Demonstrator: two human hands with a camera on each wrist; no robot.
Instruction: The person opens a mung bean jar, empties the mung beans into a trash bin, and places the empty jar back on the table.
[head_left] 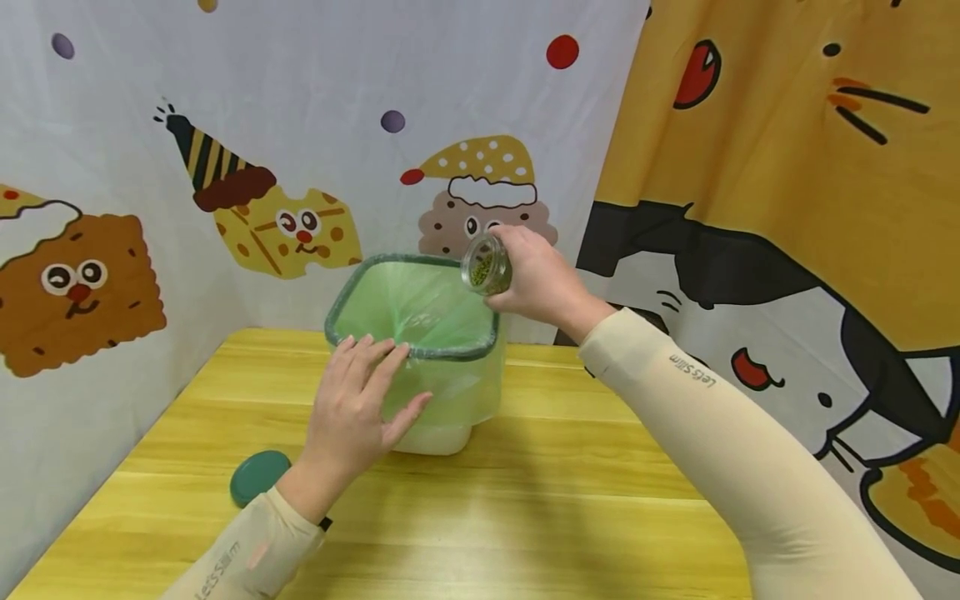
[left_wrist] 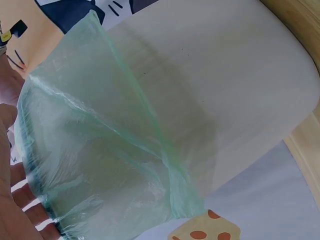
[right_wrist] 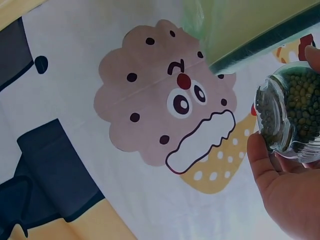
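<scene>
In my right hand [head_left: 542, 279] I grip a small clear glass jar [head_left: 487, 265] holding green beans [right_wrist: 304, 102], likely mung beans. It is tilted, mouth toward the bin, above the right part of the rim. My left hand [head_left: 358, 408] touches the near rim with its fingertips, fingers extended and thumb apart. The white bin [head_left: 433, 442] wears a translucent green bag [head_left: 450, 387] folded over its dark rim. In the left wrist view, the left fingers [left_wrist: 24, 196] lie along the bag-covered rim [left_wrist: 31, 165]. I cannot tell whether beans are falling.
A round dark green lid [head_left: 258, 477] is on the wooden table [head_left: 465, 533], left of the left forearm. Behind the table hangs a white cloth [head_left: 315, 75] printed with cartoon snacks. An orange printed curtain [head_left: 780, 150] hangs to the right.
</scene>
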